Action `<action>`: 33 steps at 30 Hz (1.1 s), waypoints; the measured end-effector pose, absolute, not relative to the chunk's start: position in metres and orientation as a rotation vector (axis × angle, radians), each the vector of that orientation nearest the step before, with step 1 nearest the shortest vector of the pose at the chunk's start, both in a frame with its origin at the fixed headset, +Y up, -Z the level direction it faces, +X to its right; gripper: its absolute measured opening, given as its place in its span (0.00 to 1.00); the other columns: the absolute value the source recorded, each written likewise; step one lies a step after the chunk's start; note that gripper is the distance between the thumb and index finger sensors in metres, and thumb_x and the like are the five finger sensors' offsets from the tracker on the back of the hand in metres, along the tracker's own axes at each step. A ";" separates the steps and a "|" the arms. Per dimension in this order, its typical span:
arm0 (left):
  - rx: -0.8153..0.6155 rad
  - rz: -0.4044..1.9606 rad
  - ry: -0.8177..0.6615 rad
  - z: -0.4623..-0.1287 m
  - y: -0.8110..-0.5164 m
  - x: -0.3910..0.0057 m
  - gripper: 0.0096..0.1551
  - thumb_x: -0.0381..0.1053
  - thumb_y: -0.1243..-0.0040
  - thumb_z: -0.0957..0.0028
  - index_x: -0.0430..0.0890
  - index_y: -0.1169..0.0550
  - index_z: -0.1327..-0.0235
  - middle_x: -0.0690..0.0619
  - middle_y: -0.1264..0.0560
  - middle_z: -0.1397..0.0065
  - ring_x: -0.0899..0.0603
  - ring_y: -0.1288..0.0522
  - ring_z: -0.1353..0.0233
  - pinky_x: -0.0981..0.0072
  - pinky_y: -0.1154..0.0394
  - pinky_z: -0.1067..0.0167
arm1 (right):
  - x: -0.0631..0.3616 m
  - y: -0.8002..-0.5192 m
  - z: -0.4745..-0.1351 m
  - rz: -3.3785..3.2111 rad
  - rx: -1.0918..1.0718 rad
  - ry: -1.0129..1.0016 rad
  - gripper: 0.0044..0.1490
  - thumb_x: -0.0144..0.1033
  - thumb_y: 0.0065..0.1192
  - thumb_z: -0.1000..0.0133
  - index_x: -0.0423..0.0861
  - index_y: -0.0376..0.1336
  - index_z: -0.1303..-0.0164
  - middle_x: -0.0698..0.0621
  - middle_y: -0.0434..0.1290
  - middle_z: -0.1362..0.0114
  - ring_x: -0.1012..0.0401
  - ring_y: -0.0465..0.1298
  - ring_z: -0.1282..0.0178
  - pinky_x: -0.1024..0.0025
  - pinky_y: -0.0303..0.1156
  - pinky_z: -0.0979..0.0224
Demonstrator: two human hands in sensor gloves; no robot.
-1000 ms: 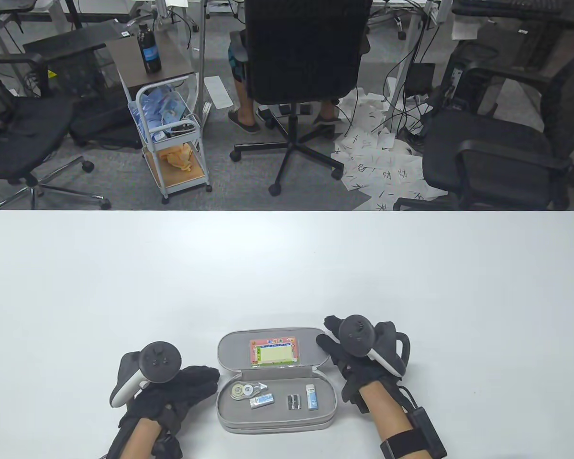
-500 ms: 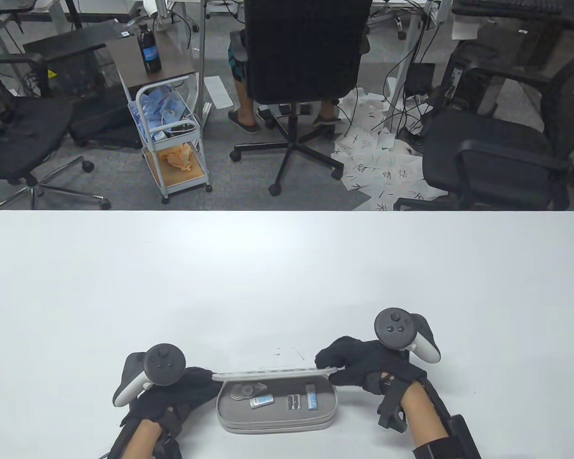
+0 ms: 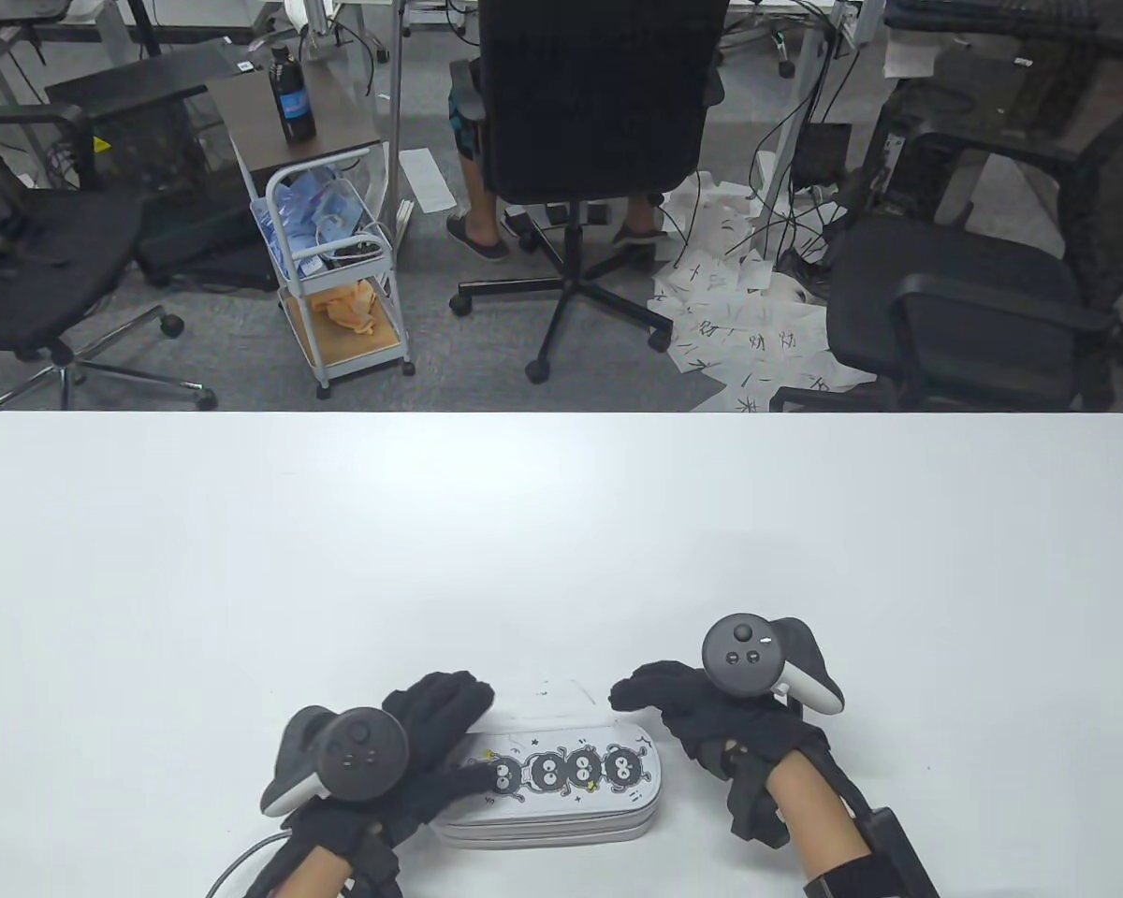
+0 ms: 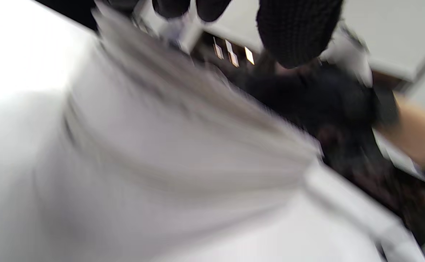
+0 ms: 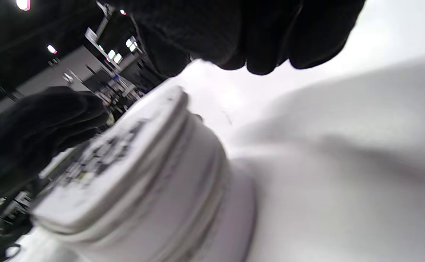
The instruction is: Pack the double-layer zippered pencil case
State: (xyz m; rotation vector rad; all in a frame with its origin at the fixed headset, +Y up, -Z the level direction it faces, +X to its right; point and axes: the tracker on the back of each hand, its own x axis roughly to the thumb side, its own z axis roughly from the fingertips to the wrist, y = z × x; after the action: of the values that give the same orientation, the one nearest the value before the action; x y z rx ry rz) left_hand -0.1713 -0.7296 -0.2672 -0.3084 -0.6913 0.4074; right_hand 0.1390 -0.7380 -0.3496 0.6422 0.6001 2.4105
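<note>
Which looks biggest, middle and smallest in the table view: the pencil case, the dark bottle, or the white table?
1. white table, easily the largest.
2. pencil case, under the left hand.
3. dark bottle, which looks smallest, but it stands far back from the camera, so its true size is unsure.

left hand (image 3: 435, 739) flat, right hand (image 3: 702, 711) (loosely curled)

A white table (image 3: 561, 524) runs across the near half. Past its far edge lies grey floor (image 3: 243, 346). A black chair (image 3: 591, 103) stands in the middle with a person's legs (image 3: 473, 178) behind it. There's a white cart (image 3: 332, 271) to the left, a bottle (image 3: 290, 94) above it, and papers (image 3: 739, 327) scattered to the right.
</note>
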 end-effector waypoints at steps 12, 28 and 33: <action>-0.346 0.150 -0.716 -0.265 -0.744 -0.150 0.55 0.61 0.32 0.44 0.51 0.50 0.13 0.35 0.53 0.11 0.21 0.50 0.17 0.18 0.43 0.31 | 0.116 -0.763 -0.376 2.390 0.685 0.939 0.25 0.34 0.66 0.47 0.59 0.70 0.39 0.47 0.67 0.22 0.45 0.65 0.26 0.47 0.64 0.27; -0.449 0.121 -0.687 -0.267 -0.746 -0.149 0.53 0.59 0.36 0.41 0.55 0.55 0.15 0.38 0.60 0.11 0.23 0.56 0.15 0.18 0.44 0.29 | 0.115 -0.770 -0.375 2.201 0.707 1.011 0.31 0.30 0.64 0.47 0.64 0.66 0.34 0.51 0.62 0.16 0.46 0.64 0.23 0.44 0.61 0.24; -0.463 0.124 -0.686 -0.267 -0.746 -0.150 0.53 0.59 0.36 0.40 0.55 0.56 0.15 0.38 0.61 0.11 0.22 0.57 0.15 0.18 0.45 0.29 | 0.118 -0.773 -0.377 2.188 0.693 0.966 0.27 0.34 0.67 0.49 0.57 0.71 0.38 0.52 0.72 0.25 0.49 0.70 0.29 0.47 0.64 0.26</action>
State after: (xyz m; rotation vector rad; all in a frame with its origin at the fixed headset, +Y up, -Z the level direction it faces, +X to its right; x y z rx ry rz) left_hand -0.1499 -0.7459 -0.2671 -0.4627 -0.6856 0.1239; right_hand 0.1178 -0.7731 -0.3774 0.6928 0.9656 2.1881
